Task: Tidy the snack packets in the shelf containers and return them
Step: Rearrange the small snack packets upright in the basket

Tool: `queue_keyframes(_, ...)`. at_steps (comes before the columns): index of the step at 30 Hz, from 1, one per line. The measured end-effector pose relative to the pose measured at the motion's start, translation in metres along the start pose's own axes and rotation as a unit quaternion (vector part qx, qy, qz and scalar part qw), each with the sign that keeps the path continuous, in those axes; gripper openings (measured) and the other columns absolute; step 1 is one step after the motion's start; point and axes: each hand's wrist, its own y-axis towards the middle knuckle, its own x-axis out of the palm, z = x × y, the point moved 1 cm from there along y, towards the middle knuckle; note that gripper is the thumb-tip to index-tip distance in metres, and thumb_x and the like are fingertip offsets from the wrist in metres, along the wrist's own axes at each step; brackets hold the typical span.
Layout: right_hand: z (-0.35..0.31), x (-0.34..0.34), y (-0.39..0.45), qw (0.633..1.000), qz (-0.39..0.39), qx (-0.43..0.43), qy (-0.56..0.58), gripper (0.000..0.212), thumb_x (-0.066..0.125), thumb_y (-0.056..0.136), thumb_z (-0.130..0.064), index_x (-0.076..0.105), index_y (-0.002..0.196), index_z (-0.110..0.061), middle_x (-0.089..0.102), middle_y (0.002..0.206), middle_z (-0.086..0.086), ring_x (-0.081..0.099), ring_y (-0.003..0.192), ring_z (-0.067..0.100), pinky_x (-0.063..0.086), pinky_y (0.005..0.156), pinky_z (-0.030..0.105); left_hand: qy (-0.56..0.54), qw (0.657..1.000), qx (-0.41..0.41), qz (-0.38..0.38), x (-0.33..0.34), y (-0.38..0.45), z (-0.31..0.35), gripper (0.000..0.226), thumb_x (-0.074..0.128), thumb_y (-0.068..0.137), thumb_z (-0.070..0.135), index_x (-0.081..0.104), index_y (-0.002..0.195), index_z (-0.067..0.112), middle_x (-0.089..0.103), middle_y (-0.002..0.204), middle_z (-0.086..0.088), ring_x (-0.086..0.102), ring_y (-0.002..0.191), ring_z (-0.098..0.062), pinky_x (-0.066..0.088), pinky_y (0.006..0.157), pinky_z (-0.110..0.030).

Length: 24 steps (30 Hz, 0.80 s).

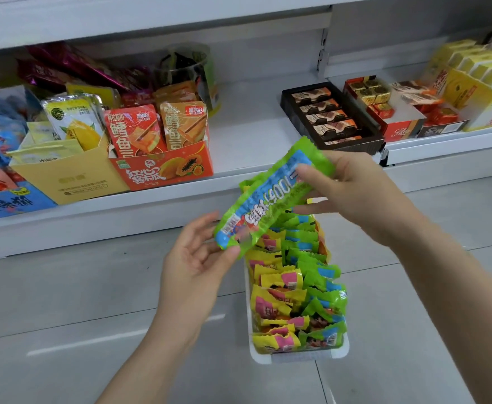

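Observation:
A long green and blue snack packet (pixel 271 196) hangs slanted in the air between both hands. My left hand (pixel 195 263) pinches its lower end with thumb and fingers. My right hand (pixel 352 191) grips its upper end. Directly below on the grey floor stands a narrow white container (pixel 303 357), filled with rows of yellow-pink packets (pixel 271 307) on its left side and green-blue packets (pixel 323 287) on its right. The far end of the container is hidden behind the held packet.
The white shelf (pixel 239 141) behind has a bare gap in its middle. Left of the gap stand a red-orange carton (pixel 166 170) and a yellow carton (pixel 69 182) of snack pouches. Right of it sit a dark chocolate tray (pixel 329 118) and yellow boxes (pixel 478 83).

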Motion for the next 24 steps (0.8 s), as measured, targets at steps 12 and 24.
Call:
queue_keyframes(12,-0.01,-0.04,-0.006,0.976,0.161,-0.148,-0.016,0.019,0.062,0.097,-0.012,0.072,0.098,-0.028,0.076,0.082,-0.014,0.075,0.075,0.013,0.061,0.069,0.026,0.36,0.915,0.137,-0.118,0.009,0.019,-0.019,0.038,0.06,0.097,0.032,0.057,0.134,0.025,0.05,0.131,0.019,0.045,0.122,0.007,0.027,0.101,-0.001)
queue_keyframes(24,0.001,-0.015,-0.013,0.991,0.049,-0.102,-0.076,0.02,0.067,0.093,-0.017,0.074,0.101,-0.034,0.078,0.088,-0.009,0.076,0.074,0.017,0.063,0.072,0.035,0.383,0.89,0.138,-0.205,0.003,0.01,-0.029,0.026,0.055,0.098,0.04,0.064,0.118,0.025,0.051,0.112,0.017,0.054,0.109,0.002,0.041,0.09,-0.012)
